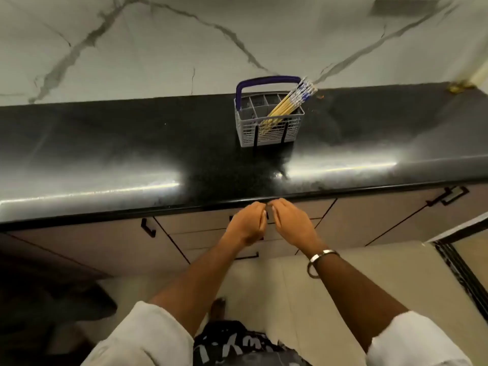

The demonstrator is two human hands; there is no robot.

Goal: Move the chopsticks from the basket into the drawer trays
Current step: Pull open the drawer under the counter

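Observation:
A grey plastic basket [266,128] with a blue handle stands on the black countertop [132,143], near the wall. Several yellow chopsticks [286,105] with blue-and-white patterned tops lean to the right in its right compartment. Below the counter's front edge is a shut beige drawer [200,220]. My left hand [247,227] and my right hand [293,224] are side by side in front of it, fingers curled, covering most of its black handle [267,215]. Whether either hand grips the handle is hidden. No tray is visible.
More beige cabinet fronts with black handles [148,227] run left and right [449,199] under the counter. A marble wall [158,48] rises behind the basket. Pale floor tiles [330,299] lie below, and a dark-framed panel [459,268] stands at the right.

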